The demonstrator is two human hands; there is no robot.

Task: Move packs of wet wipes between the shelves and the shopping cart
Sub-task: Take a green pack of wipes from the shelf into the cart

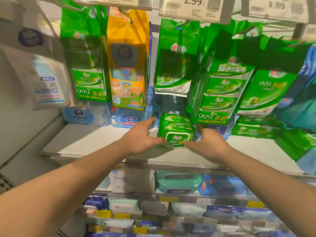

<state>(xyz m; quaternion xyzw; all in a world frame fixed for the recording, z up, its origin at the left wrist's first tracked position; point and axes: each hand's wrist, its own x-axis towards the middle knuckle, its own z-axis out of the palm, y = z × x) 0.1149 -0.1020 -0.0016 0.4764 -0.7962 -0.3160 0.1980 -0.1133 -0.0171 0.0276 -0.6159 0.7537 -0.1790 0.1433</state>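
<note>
**Green wipes pack framed by both hands on the shelf**

A stack of green wet-wipe packs is seen resting on the white shelf, between blue packs on the left and further green packs on the right. The left hand is placed at the stack's left side, its fingers spread wide and reaching toward the back, with the thumb touching the front pack's lower left corner. The right hand is set at the right side, thumb against the lower right corner; its fingers are partly hidden behind a hanging green multipack, so a grip cannot be told. The stack is not lifted. A yellow bag and more green bags are hung above, under price tags. Lower shelves are filled with blurred packs.
</note>
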